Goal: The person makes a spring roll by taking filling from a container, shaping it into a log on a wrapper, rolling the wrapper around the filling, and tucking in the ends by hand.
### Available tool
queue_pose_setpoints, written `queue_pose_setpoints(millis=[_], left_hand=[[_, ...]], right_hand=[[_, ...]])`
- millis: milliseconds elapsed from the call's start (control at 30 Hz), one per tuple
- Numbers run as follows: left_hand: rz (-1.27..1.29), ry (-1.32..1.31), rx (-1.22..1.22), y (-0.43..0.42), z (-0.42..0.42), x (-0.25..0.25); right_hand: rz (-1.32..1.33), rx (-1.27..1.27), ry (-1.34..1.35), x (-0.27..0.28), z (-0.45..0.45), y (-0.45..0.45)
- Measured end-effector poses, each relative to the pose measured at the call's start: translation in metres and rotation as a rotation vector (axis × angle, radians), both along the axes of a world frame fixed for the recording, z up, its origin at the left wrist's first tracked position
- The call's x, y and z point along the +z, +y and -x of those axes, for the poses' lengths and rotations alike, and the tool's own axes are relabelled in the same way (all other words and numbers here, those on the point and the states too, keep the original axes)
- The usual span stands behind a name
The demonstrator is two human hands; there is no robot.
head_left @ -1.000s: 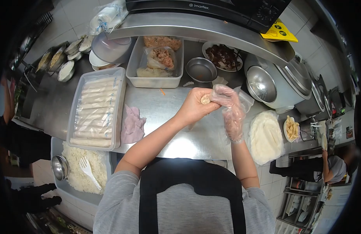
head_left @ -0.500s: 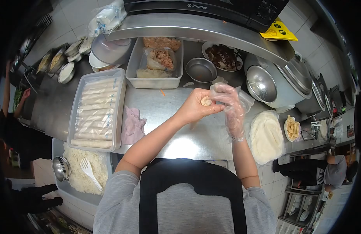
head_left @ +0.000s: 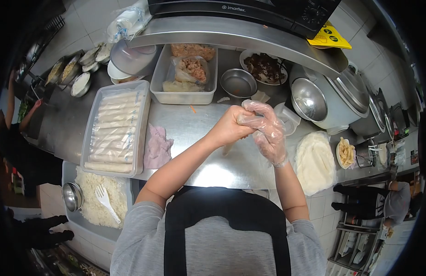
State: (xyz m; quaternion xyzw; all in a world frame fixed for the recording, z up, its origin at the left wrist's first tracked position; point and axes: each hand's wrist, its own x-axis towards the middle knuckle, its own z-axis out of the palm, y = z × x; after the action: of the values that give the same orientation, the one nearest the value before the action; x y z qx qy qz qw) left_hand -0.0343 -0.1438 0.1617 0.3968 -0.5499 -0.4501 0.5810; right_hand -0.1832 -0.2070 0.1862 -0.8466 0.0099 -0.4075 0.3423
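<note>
My bare left hand [head_left: 230, 126] is closed around a small dumpling with a pale wrapper. The dumpling showed at the top of the fist half a second ago and is now mostly hidden. My right hand [head_left: 267, 131], in a clear plastic glove, lies against it with bent fingers pinched over the top of the left fist; what they grip is covered. Both hands are above the steel counter [head_left: 199, 158]. Right of them, round dough wrappers [head_left: 315, 163] lie stacked on plastic. Just beyond sit a metal bowl [head_left: 238, 83] and a white container [head_left: 286, 118].
On the left are a tub of wrapped rolls [head_left: 146, 131], a purple cloth [head_left: 157, 147] and a rice tub [head_left: 130, 202]. Behind stands a tub of bagged filling [head_left: 187, 97]. A steel shelf [head_left: 240, 34] overhangs the back. Other people stand at both sides.
My right hand's gloved fingers have moved left and folded over the top of my left fist, covering the dumpling. The left hand has barely moved.
</note>
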Motion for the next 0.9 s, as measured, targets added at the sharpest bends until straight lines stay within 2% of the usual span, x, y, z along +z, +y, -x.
queue_pose_setpoints(millis=[167, 233, 267, 367, 433, 467, 533, 567, 633, 667, 733, 767, 800, 833, 867, 900], left_hand=[[-0.016, 0.061, 0.018, 0.001, 0.007, -0.003], [-0.054, 0.069, 0.024, 0.005, 0.007, 0.005], [-0.065, 0.069, 0.054, 0.007, 0.009, 0.009], [-0.059, 0.062, 0.047, 0.007, 0.004, 0.005], [-0.039, 0.055, 0.009, 0.005, 0.004, 0.0], [-0.032, 0.047, 0.038, 0.004, 0.006, -0.001], [-0.026, 0.039, 0.068, 0.005, 0.006, -0.001], [-0.052, 0.003, 0.048, 0.008, 0.002, 0.001], [-0.075, -0.037, 0.032, 0.011, -0.004, 0.007], [-0.003, -0.005, 0.077, 0.012, -0.005, 0.009], [0.069, 0.029, 0.126, 0.016, -0.009, 0.012], [0.129, 0.21, 0.148, 0.017, -0.012, 0.013], [0.19, 0.391, 0.169, 0.018, -0.016, 0.015], [0.195, 0.392, 0.177, 0.018, -0.024, 0.013], [0.186, 0.589, 0.175, 0.019, -0.033, 0.008], [0.174, 0.785, 0.172, 0.023, -0.042, 0.002]], right_hand=[[0.157, -0.029, 0.059, 0.004, -0.003, -0.004], [-0.209, 0.055, -0.085, 0.002, -0.003, -0.003], [-0.207, 0.059, -0.084, 0.001, -0.003, -0.005], [-0.158, 0.099, -0.071, 0.002, -0.002, -0.004], [0.034, -0.004, 0.02, 0.005, -0.003, -0.001], [0.035, -0.005, 0.021, 0.005, -0.003, -0.002], [0.253, -0.055, 0.124, 0.006, -0.003, -0.005], [0.255, -0.056, 0.121, 0.004, -0.005, -0.004], [-0.627, 0.065, -0.088, -0.009, -0.016, -0.003], [-0.626, 0.072, -0.084, -0.025, -0.013, -0.01], [-0.68, 0.253, 0.149, -0.069, 0.0, -0.03], [-0.7, 0.232, 0.355, -0.086, 0.003, -0.026], [-0.696, 0.235, 0.357, -0.097, 0.006, -0.025], [-0.801, 0.358, 0.527, -0.101, 0.009, -0.026], [-0.905, 0.484, 0.703, -0.104, 0.013, -0.029], [-0.904, 0.493, 0.711, -0.105, 0.019, -0.037]])
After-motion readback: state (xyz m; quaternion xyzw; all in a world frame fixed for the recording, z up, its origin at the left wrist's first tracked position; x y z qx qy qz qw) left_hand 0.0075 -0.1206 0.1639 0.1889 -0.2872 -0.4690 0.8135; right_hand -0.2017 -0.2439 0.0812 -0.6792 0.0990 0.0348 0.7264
